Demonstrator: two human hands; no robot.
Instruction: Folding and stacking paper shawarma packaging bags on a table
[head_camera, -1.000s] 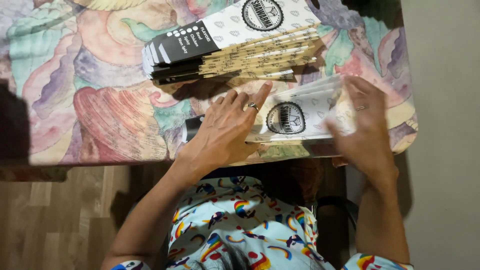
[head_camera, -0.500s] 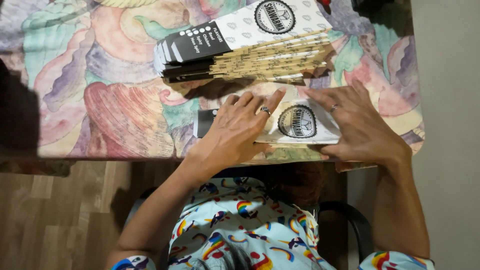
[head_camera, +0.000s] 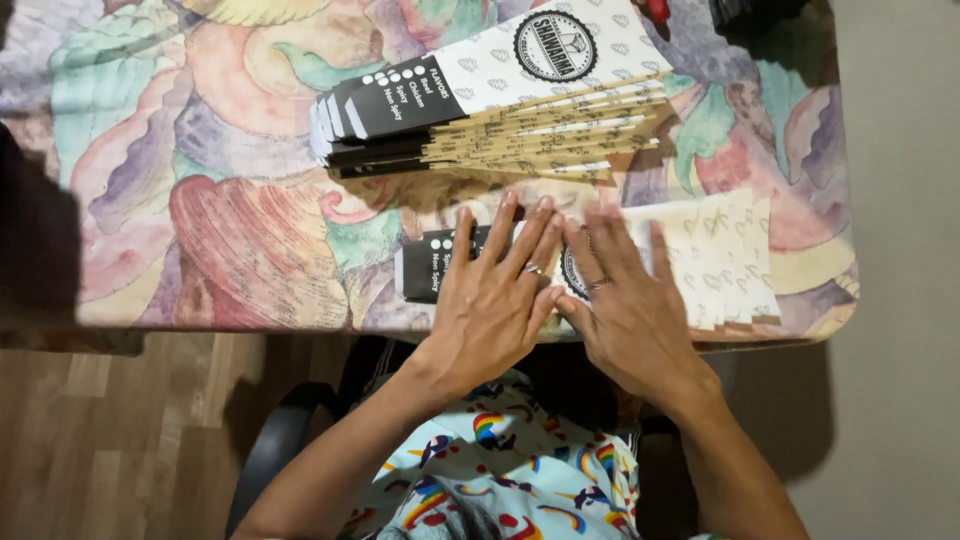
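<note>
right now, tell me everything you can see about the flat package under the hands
The flat package looks like thin card or paper, cream-white with a faint repeated pattern, a black band with white dots and print at its left end, and a round black emblem mostly hidden. It lies flat near the front edge of the table, just in front of the stack of similar packages. The left hand and right hand press on it, palms down, fingers spread.

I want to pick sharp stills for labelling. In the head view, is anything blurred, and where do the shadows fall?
Head view: the right hand shows smeared fingertips, the left hand is sharper; the flat white-and-black paper sleeve under them looks soft. The stack of flat white-and-black sleeves is crisp and casts a shadow toward the hands; a dark shadow covers the colourful tablecloth's left edge.
</note>
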